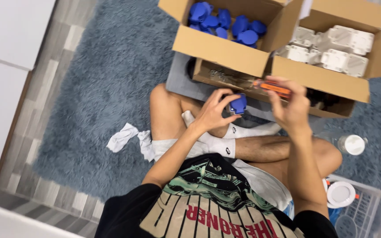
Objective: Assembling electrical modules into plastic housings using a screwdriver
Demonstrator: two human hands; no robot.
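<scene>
My left hand (214,111) grips a small blue plastic part (239,105) in front of my crossed legs. My right hand (289,105) is closed around an orange-handled tool (275,89), held level just right of the blue part, its tip pointing toward it. Both hands hover above a low cardboard tray (225,79) that lies on a grey pad. Behind it an open cardboard box (219,50) holds several more blue parts (225,24), and a second open box (322,79) holds several white plastic housings (331,48).
I sit cross-legged on a shaggy blue-grey rug (107,88). A crumpled white cloth (126,139) lies by my left knee. A clear bottle with a white cap (351,144) lies at right. A white wire basket (362,202) with a white lid sits at lower right.
</scene>
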